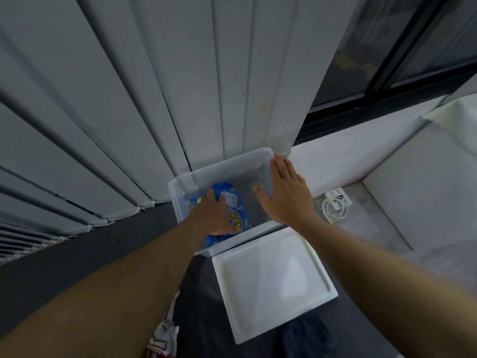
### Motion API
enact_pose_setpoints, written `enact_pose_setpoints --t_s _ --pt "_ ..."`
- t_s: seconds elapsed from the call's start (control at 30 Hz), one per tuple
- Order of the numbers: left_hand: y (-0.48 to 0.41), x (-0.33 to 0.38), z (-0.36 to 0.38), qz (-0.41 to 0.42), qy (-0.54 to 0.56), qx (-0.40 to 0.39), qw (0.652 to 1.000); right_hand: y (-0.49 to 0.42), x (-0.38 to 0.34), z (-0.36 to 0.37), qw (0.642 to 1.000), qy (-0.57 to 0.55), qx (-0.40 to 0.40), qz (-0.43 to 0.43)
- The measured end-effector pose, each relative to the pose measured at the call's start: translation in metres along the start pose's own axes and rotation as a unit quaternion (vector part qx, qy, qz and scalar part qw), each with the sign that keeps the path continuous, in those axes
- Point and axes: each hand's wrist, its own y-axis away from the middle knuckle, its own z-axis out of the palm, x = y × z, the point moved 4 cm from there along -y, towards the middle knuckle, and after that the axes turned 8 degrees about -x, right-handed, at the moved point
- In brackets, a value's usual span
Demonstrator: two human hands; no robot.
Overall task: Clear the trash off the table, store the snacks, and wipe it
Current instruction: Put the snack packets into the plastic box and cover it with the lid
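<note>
Head view: blue snack bag (238,219) lies inside white storage bin (178,200). Left hand (213,215) rests on the bag; whether its fingers grip cannot be told. Right hand (284,192), fingers straight, presses the bin's right wall. Lid (273,280) lies just beside the bin

Dim, bluish, even indoor light with weak shadows; a pale sheen lies on the white lid (273,282), and wide-angle distortion bends the curtain folds (116,99) near the edges.
</note>
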Motion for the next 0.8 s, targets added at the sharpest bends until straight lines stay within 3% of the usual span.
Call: enact_pose_setpoints --t_s 0.1,0.2,0.67,0.8 --pt "-0.007 -0.003 -0.001 0.016 -0.117 0.054 0.992 -0.001 0.000 0.002 1.000 0.001 0.001 0.002" --pt "-0.017 -0.006 0.008 0.038 -0.160 0.028 0.986 -0.001 0.001 0.002 1.000 0.008 0.003 0.005" --pt "-0.029 -0.014 0.021 0.005 -0.127 -0.008 0.992 -0.002 0.000 0.001 1.000 0.015 0.002 0.011" --pt "-0.013 -0.016 0.007 0.004 -0.134 0.017 0.991 -0.001 -0.003 -0.001 1.000 0.023 0.002 0.001"
